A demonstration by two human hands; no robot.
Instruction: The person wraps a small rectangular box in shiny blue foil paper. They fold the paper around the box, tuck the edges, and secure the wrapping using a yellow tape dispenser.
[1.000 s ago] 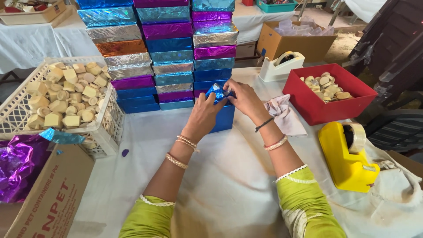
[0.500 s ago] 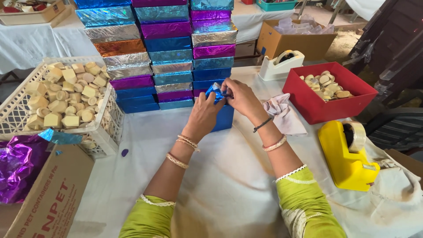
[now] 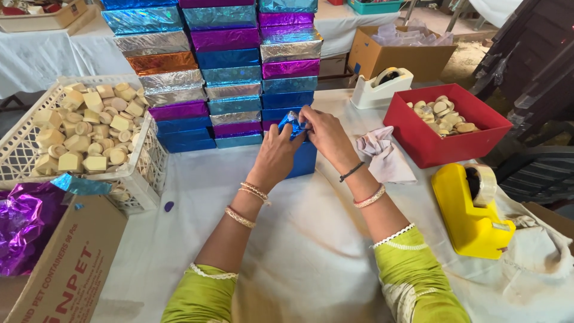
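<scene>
A box wrapped in shiny blue foil [image 3: 303, 157] stands on its side on the white tablecloth [image 3: 311, 239], just in front of the stacks of wrapped boxes. My left hand [image 3: 277, 155] presses against its left side. My right hand [image 3: 324, 133] reaches over its top, and the fingers of both hands pinch the crumpled blue foil flap [image 3: 293, 122] at the upper end. Most of the box is hidden behind my hands. Bangles sit on both wrists, and green sleeves cover my forearms.
Stacks of foil-wrapped boxes [image 3: 221, 66] rise behind. At left, a white crate of pale soap-like blocks [image 3: 89, 128], purple foil [image 3: 24, 224] and a cardboard carton [image 3: 72, 269]. At right, a red tray of round pieces [image 3: 442, 122], a crumpled cloth [image 3: 385, 155], and yellow [image 3: 472, 212] and white [image 3: 382, 87] tape dispensers.
Both hands stay on the blue box; the fingers have shifted slightly on the foil flap at its top. Nothing else has moved.
</scene>
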